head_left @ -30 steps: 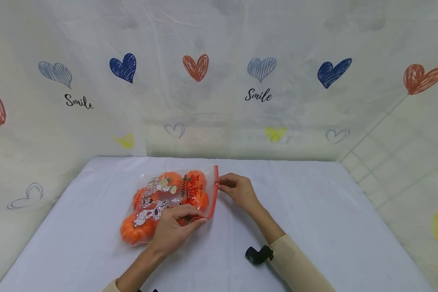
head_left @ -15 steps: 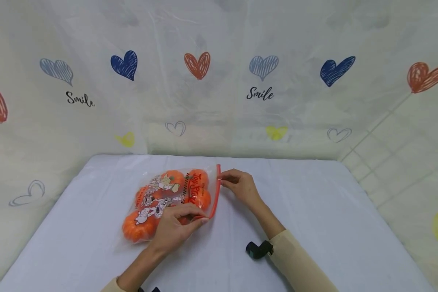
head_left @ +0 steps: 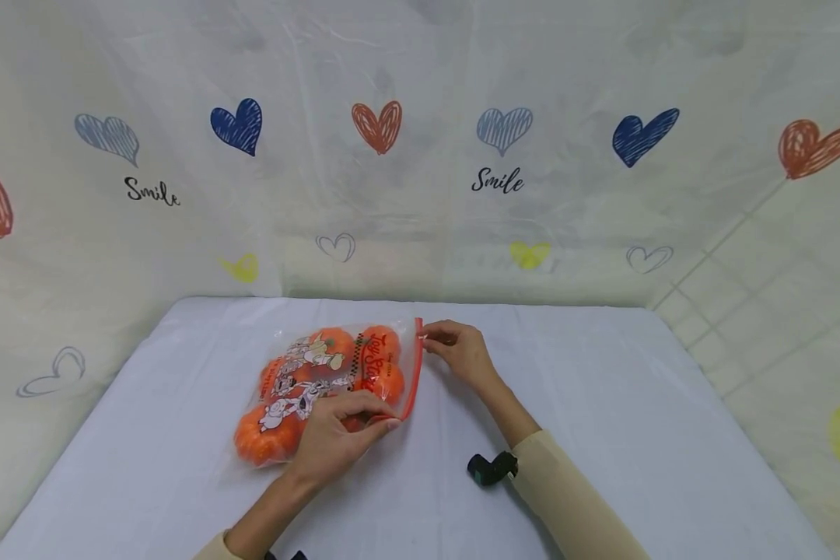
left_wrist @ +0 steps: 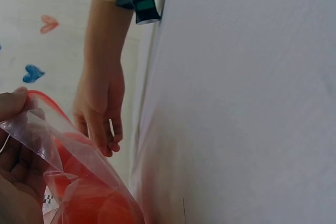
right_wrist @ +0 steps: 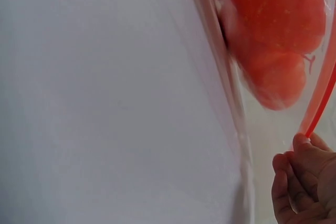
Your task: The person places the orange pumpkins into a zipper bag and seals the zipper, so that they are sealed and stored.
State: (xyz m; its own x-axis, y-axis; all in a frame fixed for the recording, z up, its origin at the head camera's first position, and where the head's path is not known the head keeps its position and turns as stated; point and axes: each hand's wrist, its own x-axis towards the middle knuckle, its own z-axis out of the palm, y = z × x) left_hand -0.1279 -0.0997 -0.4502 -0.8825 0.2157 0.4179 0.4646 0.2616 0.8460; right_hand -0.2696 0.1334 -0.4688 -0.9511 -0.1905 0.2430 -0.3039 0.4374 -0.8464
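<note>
A clear zip bag (head_left: 336, 373) with printed cartoon figures and red lettering lies on the table. Several round, ribbed orange things like small pumpkins (head_left: 266, 437) fill it. A red zip strip (head_left: 413, 381) runs along its right edge. At the near corner of that strip, my left hand (head_left: 332, 439) pinches the bag between thumb and fingers; in the left wrist view the plastic hangs from this grip. My right hand (head_left: 462, 359) pinches the strip close to its far end. The right wrist view shows thumb and forefinger on the red strip (right_wrist: 321, 103).
A white cloth covers the table (head_left: 602, 404). Behind it hangs a pale backdrop (head_left: 420, 218) printed with hearts and the word Smile. A black wrist camera (head_left: 491, 468) sticks out from the right sleeve (head_left: 567, 498).
My right hand has slid a little along the red strip toward its far end. The bag has shifted slightly to the right in view, while the left hand keeps its pinch on the near corner.
</note>
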